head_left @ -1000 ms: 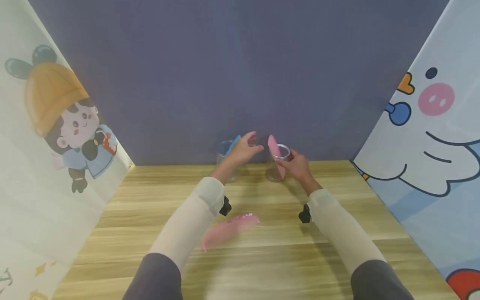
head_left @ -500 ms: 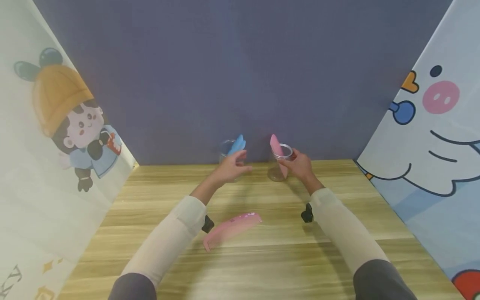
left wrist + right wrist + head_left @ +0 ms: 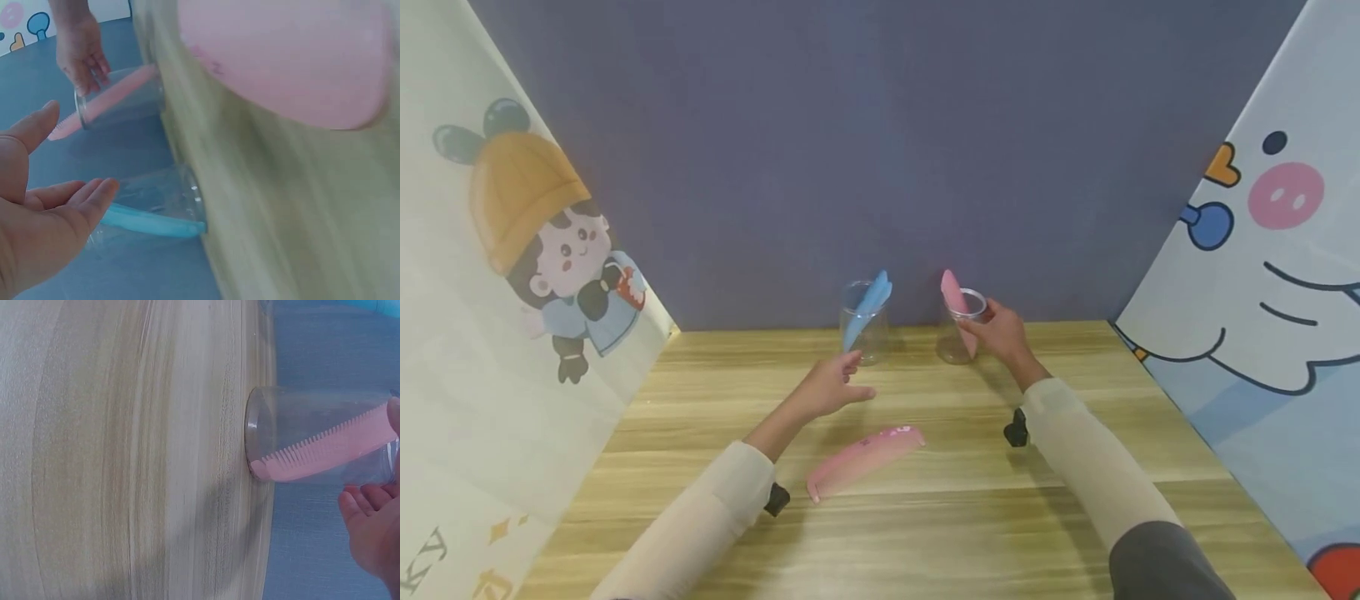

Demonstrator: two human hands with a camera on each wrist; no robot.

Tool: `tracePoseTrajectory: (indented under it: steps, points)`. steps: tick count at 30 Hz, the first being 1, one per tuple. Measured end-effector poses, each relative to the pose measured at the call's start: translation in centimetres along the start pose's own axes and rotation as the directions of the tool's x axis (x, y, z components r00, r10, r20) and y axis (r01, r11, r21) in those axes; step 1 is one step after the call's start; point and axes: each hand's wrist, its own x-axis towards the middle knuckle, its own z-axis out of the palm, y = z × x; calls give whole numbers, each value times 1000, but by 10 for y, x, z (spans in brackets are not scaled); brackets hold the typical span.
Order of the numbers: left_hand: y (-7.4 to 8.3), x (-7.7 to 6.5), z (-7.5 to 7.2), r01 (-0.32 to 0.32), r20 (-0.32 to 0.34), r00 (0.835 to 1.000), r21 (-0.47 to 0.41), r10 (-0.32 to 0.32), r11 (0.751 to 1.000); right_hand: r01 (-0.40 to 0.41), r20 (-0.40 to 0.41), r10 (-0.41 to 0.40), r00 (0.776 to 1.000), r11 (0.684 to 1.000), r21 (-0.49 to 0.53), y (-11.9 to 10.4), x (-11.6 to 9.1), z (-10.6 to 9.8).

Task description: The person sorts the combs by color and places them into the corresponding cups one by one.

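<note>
My right hand (image 3: 1000, 332) grips the upper side of a clear plastic cup (image 3: 952, 352), its thumb and fingers at the rim. The cup stands upright on the table, and a pink comb (image 3: 331, 447) leans inside with its end above the rim. My left hand (image 3: 827, 389) is over the table with fingers and thumb spread, holding nothing. Just right of and nearer than that hand lies another pink comb (image 3: 865, 460), large in the left wrist view. Beyond my left fingertips, a second clear cup (image 3: 875, 337) holds a light blue comb-like piece (image 3: 867, 307), tilted to the right.
Both cups stand at the back edge of the wood-grain table (image 3: 970, 517), in front of a dark grey-blue panel (image 3: 880, 150). Printed side panels with cartoon figures border the table left and right. A small black device (image 3: 1017, 429) shows at my right wrist.
My left hand has drawn back from beside the left cup, coming toward me and leftward, uncovering that cup and the blue piece. The right hand stays on its cup.
</note>
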Motion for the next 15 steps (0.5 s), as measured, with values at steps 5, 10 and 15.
tracePoseTrajectory:
  steps: [5,10,15]
  points:
    - [-14,-22,2,37,-15,999,56,-36,998,5,-1,-5,1000,1000,-1,-1,1,2]
    - [-27,-42,4,58,-20,998,130,-56,990,5,3,-5,1000,1000,15,0,3,2]
    - [-34,-61,14,88,-13,996,210,-87,974,18,2,-18,1000,1000,18,2,3,2]
